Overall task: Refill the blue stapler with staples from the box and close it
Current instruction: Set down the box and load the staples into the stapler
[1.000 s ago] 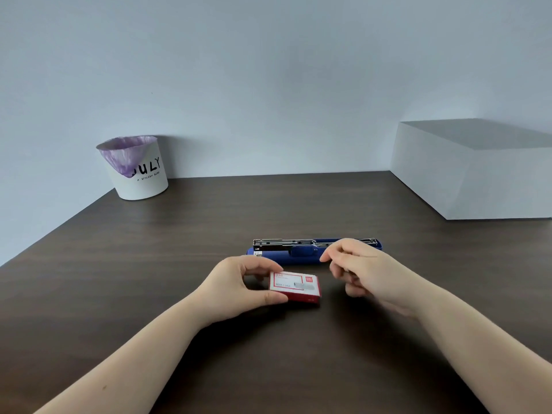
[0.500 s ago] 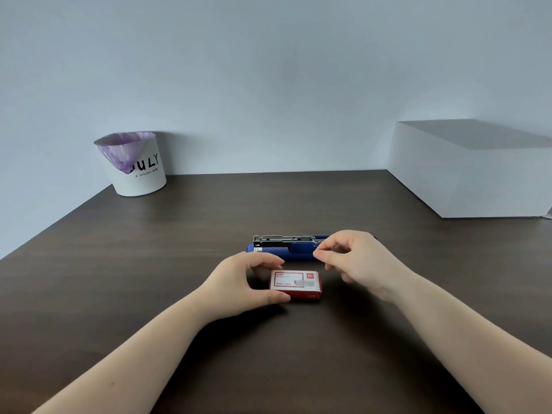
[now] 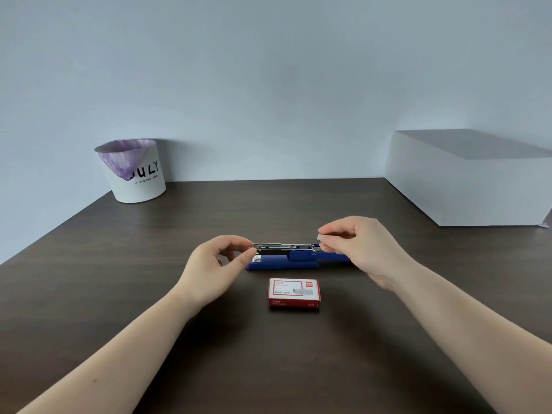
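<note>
Head view: your blue stapler (image 3: 283,259) lies open and lengthwise on the dark table (image 3: 119,264), its metal staple channel facing up. Your left hand (image 3: 215,264) pinches the channel's left tip between thumb and forefinger. Your right hand (image 3: 358,246) hovers over the stapler's right end, fingertips (image 3: 324,234) pressed on a small pale strip, apparently staples. The red staple box (image 3: 294,292) sits just in front, untouched.

I am reading "ULY" and "A STYLISH" on the white bin (image 3: 138,174), far beyond my left hand (image 3: 216,265); the print on the staple box (image 3: 294,292) between my hands is blurring.
</note>
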